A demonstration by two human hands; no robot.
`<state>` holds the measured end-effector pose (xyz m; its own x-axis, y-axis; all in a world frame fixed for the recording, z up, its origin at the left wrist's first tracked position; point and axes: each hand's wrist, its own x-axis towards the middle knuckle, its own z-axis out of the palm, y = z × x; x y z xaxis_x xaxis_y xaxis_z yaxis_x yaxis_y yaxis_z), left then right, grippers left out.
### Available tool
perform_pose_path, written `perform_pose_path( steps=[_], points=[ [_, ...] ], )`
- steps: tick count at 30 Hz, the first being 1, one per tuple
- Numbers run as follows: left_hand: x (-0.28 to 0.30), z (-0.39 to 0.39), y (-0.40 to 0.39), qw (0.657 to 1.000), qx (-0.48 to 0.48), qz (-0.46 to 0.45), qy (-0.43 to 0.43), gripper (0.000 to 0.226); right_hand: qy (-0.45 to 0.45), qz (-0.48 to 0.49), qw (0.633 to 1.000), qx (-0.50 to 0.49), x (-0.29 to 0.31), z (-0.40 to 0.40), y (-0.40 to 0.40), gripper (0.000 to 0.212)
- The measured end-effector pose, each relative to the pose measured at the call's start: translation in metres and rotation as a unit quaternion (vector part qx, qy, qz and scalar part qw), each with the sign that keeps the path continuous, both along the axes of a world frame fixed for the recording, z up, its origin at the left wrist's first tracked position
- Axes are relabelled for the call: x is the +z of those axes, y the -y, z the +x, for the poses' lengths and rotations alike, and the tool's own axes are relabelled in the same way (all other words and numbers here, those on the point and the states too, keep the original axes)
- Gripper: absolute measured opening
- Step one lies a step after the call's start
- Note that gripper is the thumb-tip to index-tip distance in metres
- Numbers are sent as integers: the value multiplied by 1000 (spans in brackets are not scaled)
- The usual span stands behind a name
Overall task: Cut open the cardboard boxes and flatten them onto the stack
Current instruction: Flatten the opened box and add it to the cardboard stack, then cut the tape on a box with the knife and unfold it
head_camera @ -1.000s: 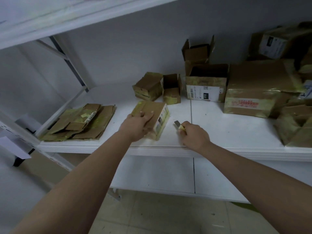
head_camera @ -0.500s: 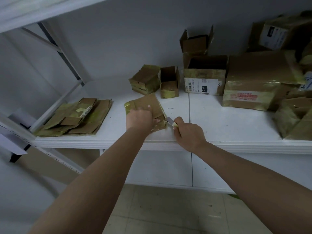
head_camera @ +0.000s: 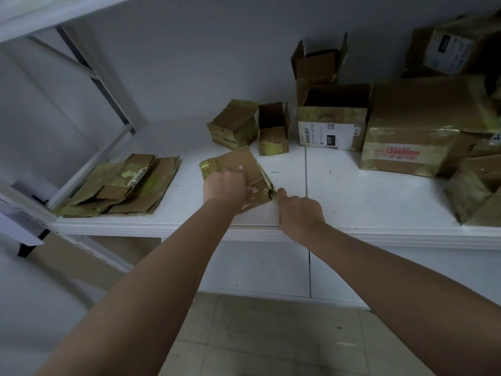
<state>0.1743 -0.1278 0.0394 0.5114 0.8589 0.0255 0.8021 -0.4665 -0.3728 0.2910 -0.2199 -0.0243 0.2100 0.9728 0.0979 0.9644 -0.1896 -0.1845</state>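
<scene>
The white shelf (head_camera: 352,202) carried the flattened stack (head_camera: 119,185) at its left end and uncut cardboard boxes (head_camera: 417,126) at the right. Between them lay the small box (head_camera: 238,175), pressed flat under the left hand (head_camera: 225,185), fingers spread over it. The right hand (head_camera: 298,213) sat curled at its corner; any blade was hidden. A clean cut likely needed firm downward pressure and strokes away from the holding fingers.
</scene>
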Motion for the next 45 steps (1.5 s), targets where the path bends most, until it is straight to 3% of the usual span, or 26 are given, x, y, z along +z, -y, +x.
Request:
perform_pose_path(
  steps=[4, 9, 13, 16, 19, 23, 26, 31, 34, 39, 45],
  points=[
    [-1, 1, -4, 1000, 3, -5, 3, 67, -40, -17, 999, 20, 2, 10, 0, 27],
    [1, -10, -11, 1000, -16, -20, -13, 64, -159, 63, 985, -27, -10, 20, 10, 21],
    [11, -43, -22, 994, -86, -74, -12, 58, -246, 92, 962, -69, -7, 22, 12, 20],
    [27, -72, -21, 980, -124, -157, 11, 66, -209, 86, 972, -67, -6, 20, 10, 21],
    [24, -64, -7, 970, -49, -215, 107, 86, -230, 94, 966, -69, -3, 18, 2, 24],
    [-2, -39, 10, 969, -3, -136, 207, 52, -187, 109, 975, -52, 10, 13, -7, 16],
    [-2, -47, 9, 961, -25, -177, 211, 37, -113, 105, 988, -26, 22, 10, -8, 18],
    [7, -83, -7, 942, -86, -263, 189, 52, -45, 125, 981, 139, 21, -3, -11, 28],
    [5, -100, -15, 935, -82, -270, 215, 51, -9, 123, 973, 195, 20, -15, -10, 31],
    [-2, -100, -15, 932, -81, -258, 241, 48, 26, 56, 976, 209, 23, -22, -8, 42],
    [2, -94, -18, 941, -58, -264, 202, 48, 58, -6, 978, 201, 37, -30, -16, 30]
  ],
)
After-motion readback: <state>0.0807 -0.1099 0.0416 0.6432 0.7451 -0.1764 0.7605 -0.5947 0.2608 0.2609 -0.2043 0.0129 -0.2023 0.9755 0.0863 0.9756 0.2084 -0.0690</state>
